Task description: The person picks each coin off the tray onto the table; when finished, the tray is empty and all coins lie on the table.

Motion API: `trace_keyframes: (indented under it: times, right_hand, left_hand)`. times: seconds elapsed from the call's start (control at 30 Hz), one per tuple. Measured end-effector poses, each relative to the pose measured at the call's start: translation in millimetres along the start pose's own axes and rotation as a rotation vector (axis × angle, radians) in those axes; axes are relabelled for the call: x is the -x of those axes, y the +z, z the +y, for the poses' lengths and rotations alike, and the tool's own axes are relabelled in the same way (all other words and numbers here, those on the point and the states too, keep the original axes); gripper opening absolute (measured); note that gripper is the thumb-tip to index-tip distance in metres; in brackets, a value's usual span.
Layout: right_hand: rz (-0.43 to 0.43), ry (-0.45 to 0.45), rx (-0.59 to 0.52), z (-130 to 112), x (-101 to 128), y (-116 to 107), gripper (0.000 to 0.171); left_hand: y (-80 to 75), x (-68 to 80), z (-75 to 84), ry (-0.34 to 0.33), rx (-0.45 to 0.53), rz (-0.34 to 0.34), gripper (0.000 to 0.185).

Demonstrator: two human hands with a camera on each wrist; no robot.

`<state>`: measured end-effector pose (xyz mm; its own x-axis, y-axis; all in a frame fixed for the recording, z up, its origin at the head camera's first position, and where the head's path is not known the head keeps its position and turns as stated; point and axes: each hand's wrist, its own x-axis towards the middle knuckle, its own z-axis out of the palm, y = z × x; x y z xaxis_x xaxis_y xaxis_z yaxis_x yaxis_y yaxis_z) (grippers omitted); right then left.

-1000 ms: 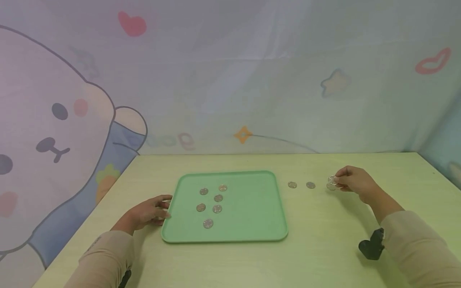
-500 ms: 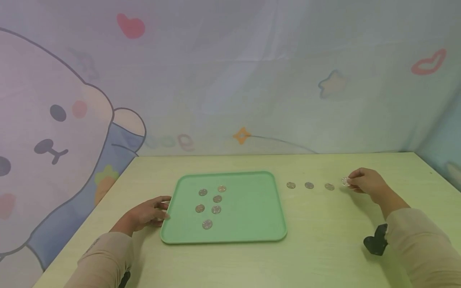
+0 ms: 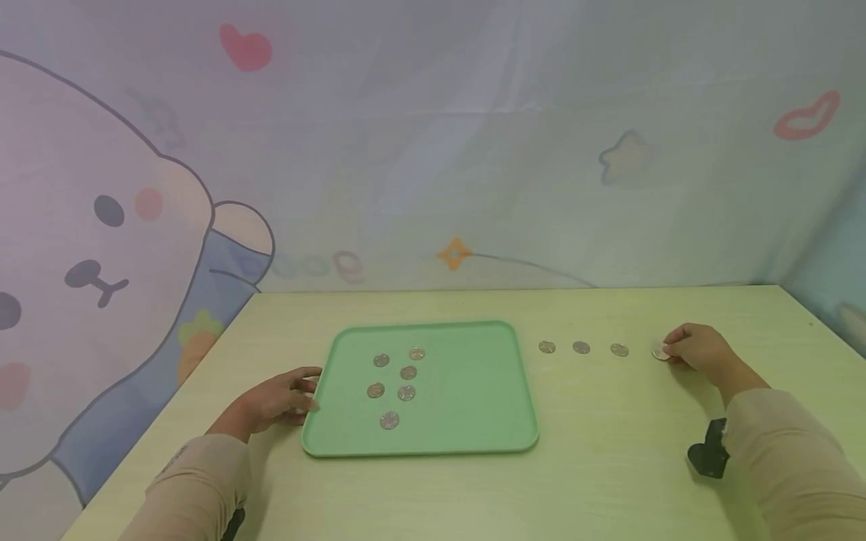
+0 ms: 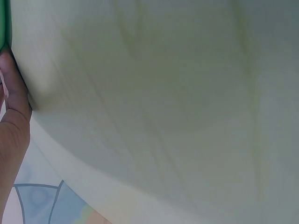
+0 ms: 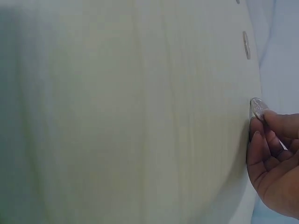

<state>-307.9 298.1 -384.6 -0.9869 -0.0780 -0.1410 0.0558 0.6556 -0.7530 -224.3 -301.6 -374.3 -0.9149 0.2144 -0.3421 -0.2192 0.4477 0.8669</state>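
My right hand [image 3: 700,352] pinches a silver coin [image 3: 659,352] between thumb and fingertips, low over the table at the right. In the right wrist view that coin [image 5: 258,108] is tipped up, with one edge close to the tabletop. To its left, three silver coins lie flat in a row; the nearest coin [image 3: 619,350] is a short gap away. My left hand [image 3: 274,402] rests beside the green tray [image 3: 467,391], loosely bent fingers touching its left rim. Several coins [image 3: 408,373] lie scattered on the tray's left half.
The pale wooden table [image 3: 433,496] runs back to a printed cloth backdrop [image 3: 406,150] with a cartoon bear on the left. A dark heart-shaped piece [image 3: 708,451] hangs at the right sleeve.
My right hand has carried the coin rightward past the third coin in the row and lowered it to the table. The left hand has stayed at the tray's rim.
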Motion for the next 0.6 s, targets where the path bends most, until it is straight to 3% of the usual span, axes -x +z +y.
trace_keyframes:
  times: [0.27,0.6]
  right_hand:
    - [0.019,-0.027,0.073,17.2,-20.2,1.5,0.021]
    - [0.026,-0.021,0.236,-9.4,-1.1,3.5,0.017]
  left_hand:
    - [0.0,0.7,0.6,-0.006,-0.005,0.008,0.068]
    - [-0.8,-0.2,-0.8,-0.007,0.0,0.0,0.069]
